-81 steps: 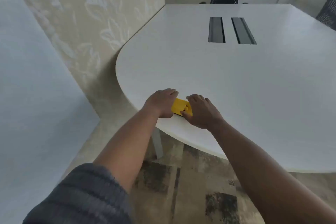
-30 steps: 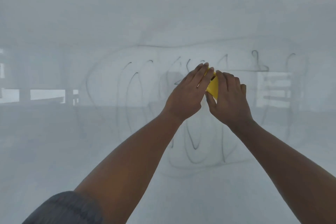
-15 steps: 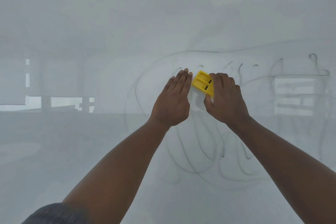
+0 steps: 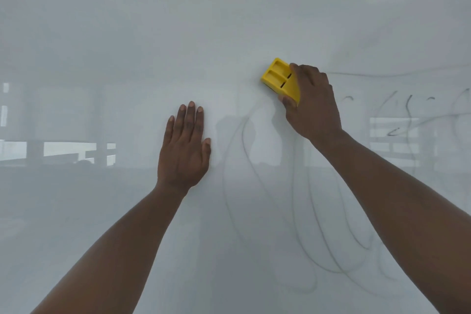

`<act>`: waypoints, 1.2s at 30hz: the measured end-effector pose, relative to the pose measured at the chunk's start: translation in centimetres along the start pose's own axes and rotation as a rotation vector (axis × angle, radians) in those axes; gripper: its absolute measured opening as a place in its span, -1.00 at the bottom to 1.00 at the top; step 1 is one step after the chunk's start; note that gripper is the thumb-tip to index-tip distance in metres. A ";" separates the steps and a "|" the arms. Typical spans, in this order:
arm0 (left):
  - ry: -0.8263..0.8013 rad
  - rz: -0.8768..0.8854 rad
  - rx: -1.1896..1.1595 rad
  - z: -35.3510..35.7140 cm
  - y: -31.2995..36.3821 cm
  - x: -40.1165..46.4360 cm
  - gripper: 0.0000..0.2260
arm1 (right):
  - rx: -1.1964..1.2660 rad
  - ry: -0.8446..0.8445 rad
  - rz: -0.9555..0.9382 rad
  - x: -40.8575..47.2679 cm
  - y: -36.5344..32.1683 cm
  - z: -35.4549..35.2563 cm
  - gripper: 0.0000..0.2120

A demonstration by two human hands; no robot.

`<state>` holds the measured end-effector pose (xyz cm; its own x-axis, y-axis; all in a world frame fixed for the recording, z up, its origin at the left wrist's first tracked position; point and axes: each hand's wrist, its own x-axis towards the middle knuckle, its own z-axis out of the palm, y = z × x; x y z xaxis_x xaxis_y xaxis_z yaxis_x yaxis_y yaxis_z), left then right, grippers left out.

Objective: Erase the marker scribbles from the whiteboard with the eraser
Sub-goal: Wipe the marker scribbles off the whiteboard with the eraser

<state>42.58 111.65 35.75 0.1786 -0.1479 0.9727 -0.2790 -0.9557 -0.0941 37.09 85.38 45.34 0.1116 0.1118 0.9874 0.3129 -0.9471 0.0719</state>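
Note:
A large whiteboard [image 4: 127,46] fills the whole view. Thin grey marker scribbles [image 4: 318,224] loop across its lower right, with shorter strokes at the right edge. My right hand [image 4: 312,107] grips a yellow eraser [image 4: 279,78] and presses it against the board at the upper left end of the scribbles. My left hand [image 4: 184,150] lies flat on the bare board to the left of the marks, fingers together, holding nothing. The part of the eraser under my right fingers is hidden.
The glossy board reflects window light in pale patches at the left [image 4: 68,150] and right [image 4: 393,140]. A faint strip of wall shows along the top right edge.
My left hand has left the eraser and moved down and left, flat on the board. My right hand has carried the eraser up. The view has shifted left along the board.

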 end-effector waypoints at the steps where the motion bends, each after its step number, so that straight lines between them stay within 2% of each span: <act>1: 0.013 -0.009 -0.024 0.4 -0.3 -0.1 -0.44 | 0.008 -0.001 -0.009 0.1 -0.5 0.7 -0.42; 4: 0.060 0.019 -0.074 0.9 -0.6 -0.1 -0.47 | 0.059 0.042 -0.008 -0.6 -2.0 2.4 -0.42; 7: 0.089 0.028 -0.093 1.2 -1.1 0.0 -0.48 | 0.112 0.042 -0.095 -2.9 -4.3 4.2 -0.41; 17: 0.111 0.024 -0.082 1.1 -1.4 -0.5 -0.47 | 0.157 -0.091 -0.413 -19.2 -6.5 7.7 -0.53; 24: 0.099 -0.059 -0.072 1.3 0.8 -1.4 -0.44 | 0.104 -0.164 -0.411 -30.9 -4.3 7.4 -0.54; 27: 0.073 0.029 -0.067 1.9 3.7 -2.2 -0.41 | 0.050 -0.192 -0.337 -35.6 -3.3 6.7 -0.55; 30: 0.042 0.118 -0.057 2.5 5.8 -2.6 -0.39 | -0.022 -0.152 -0.183 -39.2 -1.5 5.9 -0.53; 36: 0.023 0.072 -0.031 3.5 6.2 -3.3 -0.39 | -0.227 0.007 0.373 -42.4 5.5 2.7 -0.43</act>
<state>43.56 105.31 31.25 0.1350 -0.2100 0.9683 -0.3191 -0.9344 -0.1582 36.63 76.20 3.51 0.1716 -0.2520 0.9524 0.0370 -0.9644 -0.2619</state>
